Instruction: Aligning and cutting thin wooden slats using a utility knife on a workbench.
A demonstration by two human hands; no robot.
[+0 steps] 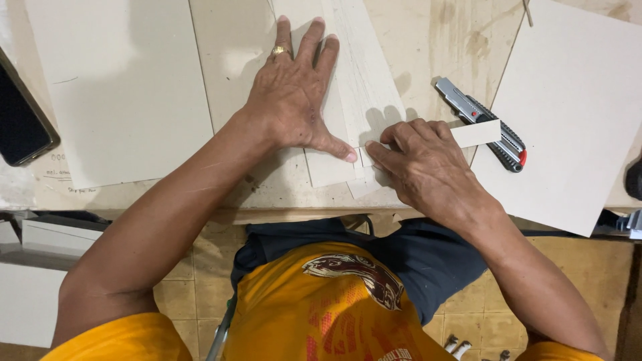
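Note:
My left hand (294, 93), with a gold ring on one finger, lies flat and spread on a stack of pale long cardboard strips (361, 80) on the worktable, thumb tip at the strips' near end. My right hand (421, 164) pinches a short white card strip (476, 134) that sticks out to the right, and holds its left end against the long strips beside my left thumb. A grey and black utility knife (491, 124) with a red end lies just right of my right hand, partly under the short strip.
A large cream board (127, 87) lies at the left and another pale board (575, 113) at the right. A dark phone (20, 120) sits at the left edge. The table's front edge (287, 212) runs just below my hands, with tiled floor beneath.

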